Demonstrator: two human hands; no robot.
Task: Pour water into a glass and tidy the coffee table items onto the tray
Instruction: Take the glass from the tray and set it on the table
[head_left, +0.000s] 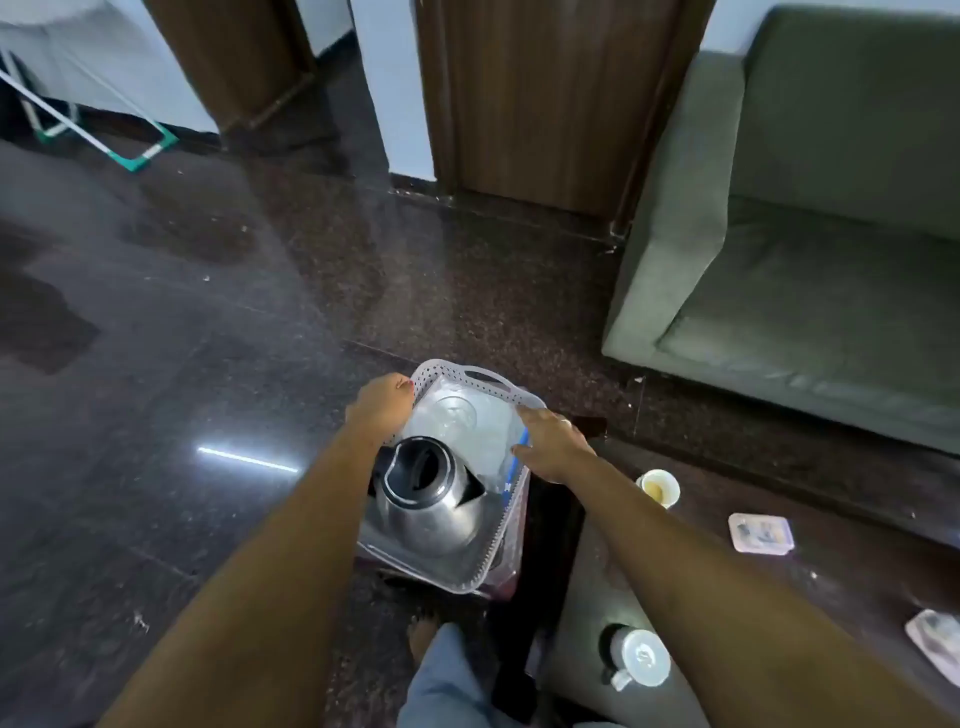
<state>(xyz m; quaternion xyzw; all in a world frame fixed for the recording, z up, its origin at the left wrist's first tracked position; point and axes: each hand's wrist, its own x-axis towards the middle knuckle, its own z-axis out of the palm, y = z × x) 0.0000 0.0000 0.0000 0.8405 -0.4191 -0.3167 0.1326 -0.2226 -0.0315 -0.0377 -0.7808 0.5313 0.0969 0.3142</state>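
While left hand (382, 405) grips tray (483, 375) rim, right hand (550, 441) rests straight-fingered on opposite rim | kettle (426, 499) aboard | step: tidying | next, likely: fetch cup (658, 488) from bench (857, 587)

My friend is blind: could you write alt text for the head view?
A person's left hand grips and right hand touches the rims of a white tray holding a steel kettle. A paper cup and a white-lidded bottle stand on the dark table.

Shiny steel kettle (423, 499) and perforated, translucent plastic tray (431, 376) above a polished, speckled stone floor (208, 338); at right a matt green cloth sofa (805, 260), beyond it wood-grain doors (545, 104), near right a paper cup (658, 488)
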